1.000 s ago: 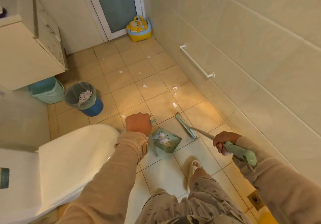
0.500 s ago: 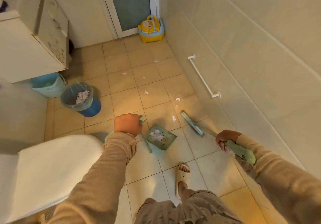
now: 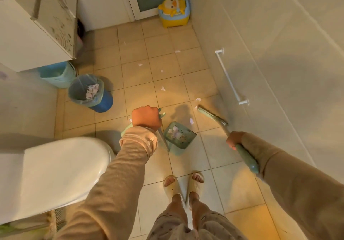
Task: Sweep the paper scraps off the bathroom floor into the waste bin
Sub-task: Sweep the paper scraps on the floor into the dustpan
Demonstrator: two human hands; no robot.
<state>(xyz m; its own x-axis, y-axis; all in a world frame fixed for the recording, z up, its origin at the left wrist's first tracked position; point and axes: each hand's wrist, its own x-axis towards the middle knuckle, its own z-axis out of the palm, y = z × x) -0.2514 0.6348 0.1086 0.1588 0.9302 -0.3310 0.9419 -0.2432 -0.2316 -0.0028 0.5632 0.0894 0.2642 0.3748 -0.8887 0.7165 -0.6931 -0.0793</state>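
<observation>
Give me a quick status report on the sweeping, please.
Left hand shut on dustpan handle, right hand shut on broom. Dustpan holds scraps; more paper scraps ahead. Waste bin left, path unobstructed.

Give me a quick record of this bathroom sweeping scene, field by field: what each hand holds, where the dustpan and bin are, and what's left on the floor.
left hand: gripping the dustpan handle
right hand: gripping the broom handle
dustpan: on the floor, holding several scraps
broom head: low by the right wall, beyond the dustpan
waste bin: lined, some paper inside, left of the dustpan
paper scraps: several scattered on tiles toward the door
task state: unfinished
</observation>
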